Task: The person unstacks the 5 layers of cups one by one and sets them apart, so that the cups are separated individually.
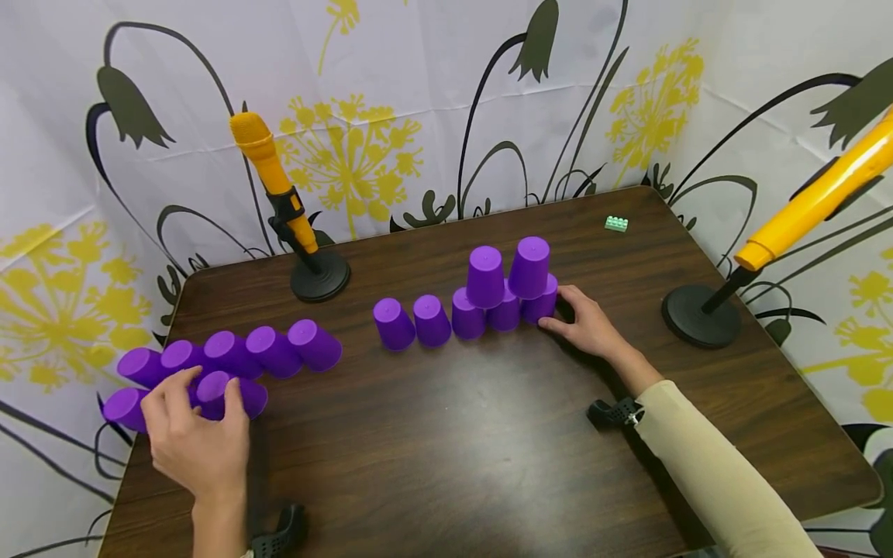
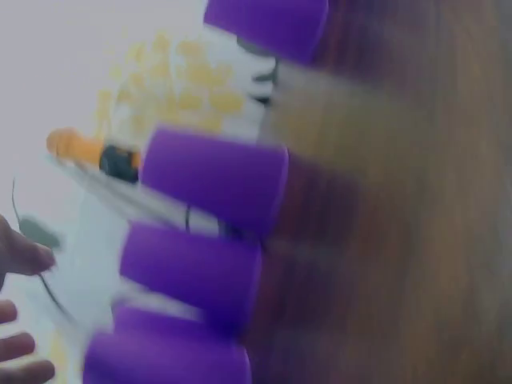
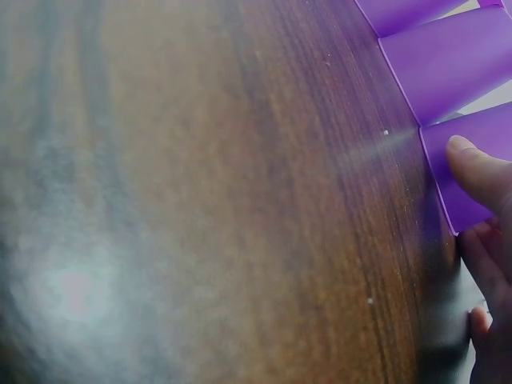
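Observation:
Purple cups stand upside down on a brown table [image 1: 453, 434]. In the middle, a bottom row of several cups [image 1: 431, 320] carries two more [image 1: 484, 277]. My right hand [image 1: 558, 310] rests on the table at the row's right end, and its thumb [image 3: 484, 168] touches the end cup [image 3: 480, 126] [image 1: 541, 304]. At the left lies a loose cluster of cups [image 1: 272, 350] in two rows. My left hand [image 1: 205, 403] reaches over the front row with fingers spread, around a cup [image 1: 212, 385]. The blurred left wrist view shows the fingers [image 2: 24, 256] apart from the cups [image 2: 216, 180].
An orange microphone-shaped prop stands on a black stand [image 1: 319, 283] at the back left. Another leans over a round black base [image 1: 700, 316] at the right. A small green brick [image 1: 616, 224] lies near the far edge. Patterned cloth walls surround the table.

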Demonstrator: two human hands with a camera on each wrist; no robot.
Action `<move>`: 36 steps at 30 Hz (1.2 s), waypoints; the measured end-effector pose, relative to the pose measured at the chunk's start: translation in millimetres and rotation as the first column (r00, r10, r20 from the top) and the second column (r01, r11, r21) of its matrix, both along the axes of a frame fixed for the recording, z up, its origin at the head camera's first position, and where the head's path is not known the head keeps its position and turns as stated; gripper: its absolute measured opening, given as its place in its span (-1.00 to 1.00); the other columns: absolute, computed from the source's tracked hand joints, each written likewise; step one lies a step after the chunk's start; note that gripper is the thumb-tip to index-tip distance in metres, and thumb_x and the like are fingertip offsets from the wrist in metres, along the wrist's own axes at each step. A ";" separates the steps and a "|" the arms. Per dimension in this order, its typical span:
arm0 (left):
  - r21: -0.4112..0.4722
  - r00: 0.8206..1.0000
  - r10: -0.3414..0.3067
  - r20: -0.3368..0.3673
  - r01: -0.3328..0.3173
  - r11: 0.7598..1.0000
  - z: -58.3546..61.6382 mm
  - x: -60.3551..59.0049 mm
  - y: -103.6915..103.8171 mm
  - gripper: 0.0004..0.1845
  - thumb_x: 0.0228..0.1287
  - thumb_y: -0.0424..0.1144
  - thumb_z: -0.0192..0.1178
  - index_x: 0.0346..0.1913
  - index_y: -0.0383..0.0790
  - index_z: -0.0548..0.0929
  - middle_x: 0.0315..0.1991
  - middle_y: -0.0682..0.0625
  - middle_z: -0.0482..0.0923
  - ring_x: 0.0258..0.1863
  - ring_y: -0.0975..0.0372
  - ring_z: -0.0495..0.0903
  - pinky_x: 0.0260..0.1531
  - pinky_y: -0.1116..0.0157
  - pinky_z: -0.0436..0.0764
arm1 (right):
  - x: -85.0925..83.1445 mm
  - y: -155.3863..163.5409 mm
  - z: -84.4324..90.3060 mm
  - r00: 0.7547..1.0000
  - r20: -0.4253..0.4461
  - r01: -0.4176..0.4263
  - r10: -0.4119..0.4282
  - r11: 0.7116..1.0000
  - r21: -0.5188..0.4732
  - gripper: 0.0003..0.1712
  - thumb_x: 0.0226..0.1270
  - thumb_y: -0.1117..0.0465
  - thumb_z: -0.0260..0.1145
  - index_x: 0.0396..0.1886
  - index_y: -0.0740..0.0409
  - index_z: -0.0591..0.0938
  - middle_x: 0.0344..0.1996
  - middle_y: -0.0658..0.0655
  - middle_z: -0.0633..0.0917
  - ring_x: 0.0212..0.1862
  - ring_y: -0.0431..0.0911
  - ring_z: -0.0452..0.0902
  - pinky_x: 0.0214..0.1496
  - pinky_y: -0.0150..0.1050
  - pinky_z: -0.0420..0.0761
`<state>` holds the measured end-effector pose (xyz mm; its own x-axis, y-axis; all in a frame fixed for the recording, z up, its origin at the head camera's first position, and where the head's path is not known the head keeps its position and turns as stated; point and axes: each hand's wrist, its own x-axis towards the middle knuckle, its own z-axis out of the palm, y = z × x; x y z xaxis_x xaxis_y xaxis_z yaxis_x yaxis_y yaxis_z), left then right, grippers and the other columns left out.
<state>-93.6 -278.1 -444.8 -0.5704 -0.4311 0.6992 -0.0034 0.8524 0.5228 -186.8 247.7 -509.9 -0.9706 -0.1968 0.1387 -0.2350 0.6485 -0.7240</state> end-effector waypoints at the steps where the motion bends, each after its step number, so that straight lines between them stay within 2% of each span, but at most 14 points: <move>1: -0.004 0.999 -0.031 -0.026 0.031 1.000 4.8 -2.4 6.9 -0.59 0.02 -0.16 0.48 -0.03 -0.16 0.69 -0.05 -0.13 0.57 -0.09 -0.04 0.58 -0.17 0.14 0.58 | -0.1 0.0 0.2 1.000 -0.001 0.000 0.000 1.000 -0.002 -0.26 0.22 0.12 0.47 0.34 0.27 0.42 0.21 0.29 0.51 0.30 0.18 0.36 0.34 0.14 0.29; 3: -0.004 0.989 -0.137 -0.064 0.137 0.991 13.1 -7.7 24.3 -0.61 0.04 -0.17 0.48 -0.04 -0.18 0.71 -0.05 -0.11 0.60 -0.09 0.02 0.59 -0.15 0.42 0.57 | -0.2 0.1 0.3 1.000 -0.002 -0.001 0.001 1.000 -0.005 -0.26 0.22 0.12 0.47 0.33 0.27 0.43 0.21 0.29 0.51 0.30 0.17 0.36 0.34 0.14 0.29; 5: 0.004 0.959 -0.272 -0.084 0.273 0.962 18.7 -13.5 45.6 -0.63 0.03 -0.21 0.48 -0.05 -0.20 0.72 -0.04 -0.09 0.62 -0.11 0.06 0.60 -0.16 0.60 0.50 | -0.1 0.0 1.0 1.000 -0.004 0.000 0.000 1.000 -0.005 -0.27 0.22 0.12 0.47 0.33 0.27 0.43 0.21 0.29 0.51 0.30 0.17 0.36 0.34 0.13 0.29; 7: 0.009 0.907 -0.415 -0.076 0.417 0.909 22.4 -20.6 69.5 -0.62 0.03 -0.25 0.49 -0.04 -0.22 0.72 -0.01 -0.08 0.62 -0.08 0.08 0.59 -0.17 0.58 0.53 | -0.1 0.3 1.8 1.000 -0.004 0.000 0.000 1.000 -0.005 -0.27 0.22 0.12 0.47 0.32 0.27 0.44 0.21 0.29 0.51 0.30 0.16 0.36 0.34 0.12 0.29; 11: 0.013 0.782 -0.622 -0.032 0.623 0.782 25.1 -36.1 119.6 -0.56 0.03 -0.32 0.49 0.04 -0.19 0.69 0.05 -0.05 0.59 -0.03 0.10 0.59 -0.20 0.24 0.66 | 0.0 0.8 1.4 1.000 0.000 0.000 0.000 1.000 -0.004 -0.27 0.22 0.11 0.47 0.33 0.26 0.43 0.22 0.28 0.51 0.31 0.16 0.36 0.34 0.13 0.29; 14: 0.007 0.703 -0.710 0.027 0.711 0.704 27.5 -46.9 154.6 -0.50 0.09 -0.29 0.46 0.15 -0.14 0.63 0.11 -0.03 0.54 -0.04 0.10 0.58 -0.23 0.10 0.65 | 0.0 0.7 0.2 1.000 -0.001 0.001 -0.001 1.000 -0.008 -0.26 0.22 0.12 0.47 0.33 0.26 0.43 0.22 0.28 0.51 0.31 0.17 0.36 0.34 0.14 0.29; 15: 0.005 0.682 -0.730 0.048 0.731 0.682 28.4 -50.6 164.9 -0.48 0.11 -0.25 0.44 0.18 -0.12 0.61 0.13 -0.03 0.53 -0.03 0.10 0.58 -0.23 0.11 0.64 | -0.1 0.9 -0.5 1.000 -0.001 0.001 -0.001 1.000 -0.007 -0.26 0.22 0.11 0.47 0.33 0.26 0.43 0.22 0.28 0.51 0.31 0.17 0.36 0.34 0.14 0.29; 17: -0.004 0.650 -0.754 0.091 0.758 0.653 30.5 -58.1 184.4 -0.43 0.14 -0.20 0.43 0.25 -0.07 0.56 0.17 -0.03 0.49 -0.05 0.09 0.59 -0.26 0.13 0.61 | 0.0 0.9 -0.8 1.000 -0.001 0.003 -0.003 1.000 -0.006 -0.26 0.22 0.12 0.47 0.33 0.26 0.43 0.22 0.28 0.51 0.31 0.17 0.35 0.34 0.14 0.28; 21: -0.012 0.612 -0.777 0.144 0.787 0.617 32.6 -72.9 216.1 -0.31 0.13 -0.18 0.44 0.36 0.01 0.46 0.25 -0.06 0.43 -0.06 0.07 0.59 -0.37 0.13 0.58 | -0.4 1.3 -1.2 1.000 -0.008 0.002 -0.002 1.000 -0.004 -0.27 0.22 0.12 0.47 0.33 0.27 0.43 0.21 0.29 0.51 0.31 0.17 0.36 0.34 0.14 0.28; 25: 0.003 0.594 -0.787 0.164 0.798 0.603 30.8 -84.2 238.3 -0.24 0.12 -0.17 0.45 0.41 0.06 0.39 0.30 -0.11 0.38 0.05 0.07 0.55 -0.40 0.09 0.59 | -1.6 0.3 -2.0 1.000 -0.013 -0.004 0.004 1.000 -0.006 -0.27 0.21 0.12 0.47 0.33 0.27 0.43 0.21 0.29 0.51 0.30 0.18 0.36 0.34 0.15 0.28; 28: 0.019 0.598 -0.785 0.165 0.793 0.609 27.6 -91.0 250.3 -0.29 0.15 -0.14 0.43 0.38 0.09 0.42 0.31 -0.07 0.38 0.15 0.09 0.51 -0.38 0.07 0.62 | -1.9 0.2 -2.3 1.000 -0.012 -0.002 0.002 1.000 -0.007 -0.26 0.22 0.11 0.47 0.33 0.26 0.43 0.21 0.28 0.51 0.30 0.17 0.36 0.34 0.15 0.28; 32: 0.031 0.613 -0.779 0.134 0.783 0.622 23.2 -97.3 259.8 -0.44 0.16 -0.11 0.42 0.24 0.07 0.53 0.25 0.01 0.43 0.04 0.13 0.59 -0.37 0.09 0.61 | -1.9 0.5 -2.7 1.000 -0.010 -0.001 0.001 1.000 -0.005 -0.26 0.22 0.10 0.47 0.33 0.26 0.43 0.21 0.29 0.51 0.30 0.17 0.36 0.34 0.15 0.28; 36: 0.042 0.608 -0.788 0.097 0.788 0.614 19.4 -101.2 264.6 -0.52 0.17 -0.12 0.42 0.17 0.01 0.56 0.16 0.04 0.48 -0.10 0.12 0.64 -0.30 0.15 0.62 | -1.4 0.8 -2.2 1.000 -0.006 0.002 -0.002 1.000 -0.007 -0.26 0.21 0.10 0.47 0.33 0.26 0.43 0.21 0.28 0.51 0.30 0.17 0.36 0.34 0.15 0.28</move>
